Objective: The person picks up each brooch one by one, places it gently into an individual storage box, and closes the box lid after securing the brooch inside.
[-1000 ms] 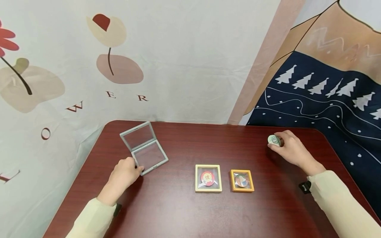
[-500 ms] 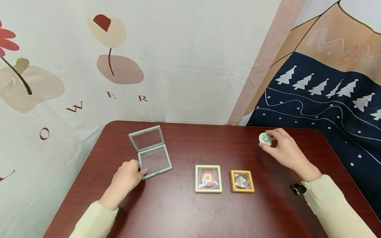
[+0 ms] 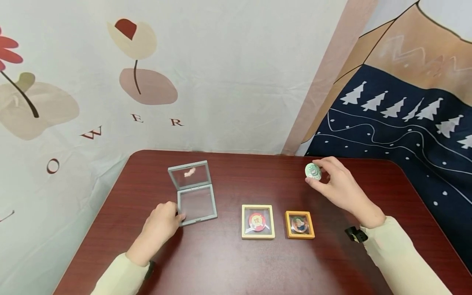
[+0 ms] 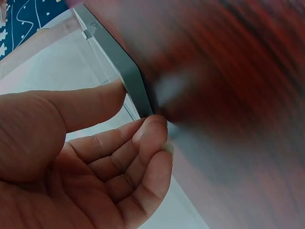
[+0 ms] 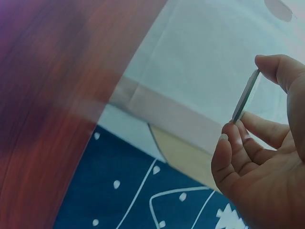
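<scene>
At the left of the table, a grey-green display frame (image 3: 197,205) with clear film panels stands unfolded, its lid tilted up at the back. My left hand (image 3: 159,223) pinches its near left corner; in the left wrist view the thumb and fingers meet on the frame's edge (image 4: 131,78). Over the right side, my right hand (image 3: 341,186) holds a round pale green badge (image 3: 313,171) by its rim. The right wrist view has that badge (image 5: 246,97) edge-on between thumb and fingertips.
A cream frame (image 3: 258,236) enclosing a red round piece lies mid-table. Right of it lies a smaller orange-yellow frame (image 3: 300,236) with a round badge inside. The dark red table (image 3: 236,266) meets a printed cloth (image 3: 228,82) at its back edge.
My left hand has slid the grey-green frame right and nearer, turning it straighter. My right hand has carried the badge leftward. The cream and orange frames have not moved.
</scene>
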`<move>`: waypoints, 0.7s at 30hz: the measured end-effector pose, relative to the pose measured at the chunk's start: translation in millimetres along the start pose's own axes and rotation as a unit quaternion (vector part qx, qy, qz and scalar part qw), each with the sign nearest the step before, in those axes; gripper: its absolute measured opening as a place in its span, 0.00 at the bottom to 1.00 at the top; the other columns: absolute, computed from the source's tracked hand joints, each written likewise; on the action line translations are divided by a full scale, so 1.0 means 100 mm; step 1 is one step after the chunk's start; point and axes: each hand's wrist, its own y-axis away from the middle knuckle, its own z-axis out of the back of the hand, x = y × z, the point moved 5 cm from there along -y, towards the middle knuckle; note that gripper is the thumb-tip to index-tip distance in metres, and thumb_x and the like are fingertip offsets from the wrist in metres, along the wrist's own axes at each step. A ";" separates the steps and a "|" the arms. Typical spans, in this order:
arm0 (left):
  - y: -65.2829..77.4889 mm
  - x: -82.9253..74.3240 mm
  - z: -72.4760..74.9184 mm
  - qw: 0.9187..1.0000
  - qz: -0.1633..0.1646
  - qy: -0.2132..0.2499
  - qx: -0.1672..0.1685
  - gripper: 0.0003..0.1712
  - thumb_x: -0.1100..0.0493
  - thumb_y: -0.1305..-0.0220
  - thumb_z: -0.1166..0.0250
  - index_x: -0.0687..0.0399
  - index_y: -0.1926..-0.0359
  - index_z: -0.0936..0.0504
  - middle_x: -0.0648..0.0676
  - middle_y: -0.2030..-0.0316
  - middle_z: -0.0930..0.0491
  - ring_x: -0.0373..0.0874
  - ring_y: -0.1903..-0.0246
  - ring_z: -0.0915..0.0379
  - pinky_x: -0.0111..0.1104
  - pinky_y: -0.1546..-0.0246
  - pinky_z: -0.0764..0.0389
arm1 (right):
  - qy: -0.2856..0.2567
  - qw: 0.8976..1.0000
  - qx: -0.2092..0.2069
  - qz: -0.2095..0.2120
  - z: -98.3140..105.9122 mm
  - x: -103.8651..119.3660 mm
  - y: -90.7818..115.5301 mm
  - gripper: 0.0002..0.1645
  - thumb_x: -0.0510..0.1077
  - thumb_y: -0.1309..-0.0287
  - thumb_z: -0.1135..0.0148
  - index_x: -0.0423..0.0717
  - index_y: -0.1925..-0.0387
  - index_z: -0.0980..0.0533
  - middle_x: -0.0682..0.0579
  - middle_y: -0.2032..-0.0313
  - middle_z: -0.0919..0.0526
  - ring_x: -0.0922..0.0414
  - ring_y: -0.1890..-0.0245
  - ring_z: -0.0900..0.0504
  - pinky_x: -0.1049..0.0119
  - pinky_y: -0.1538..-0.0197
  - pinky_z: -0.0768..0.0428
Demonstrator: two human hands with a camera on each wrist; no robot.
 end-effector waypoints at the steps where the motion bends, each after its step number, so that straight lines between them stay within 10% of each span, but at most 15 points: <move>1: 0.00 -0.01 -0.01 1.000 0.000 -0.001 0.001 0.17 0.60 0.31 0.30 0.55 0.77 0.24 0.52 0.81 0.26 0.50 0.77 0.28 0.42 0.76 0.30 | -0.004 1.000 0.002 0.002 -0.02 0.03 -0.01 0.30 0.42 0.42 0.22 0.33 0.42 0.22 0.43 0.49 0.21 0.50 0.58 0.23 0.57 0.60 0.20; 21: 0.12 -0.16 -0.06 1.000 -0.013 -0.005 0.000 0.15 0.62 0.32 0.30 0.55 0.76 0.23 0.52 0.80 0.26 0.50 0.77 0.28 0.45 0.76 0.27 | -0.039 0.998 0.023 0.036 -0.27 0.55 -0.22 0.32 0.45 0.41 0.22 0.35 0.39 0.22 0.46 0.50 0.21 0.53 0.57 0.26 0.57 0.58 0.22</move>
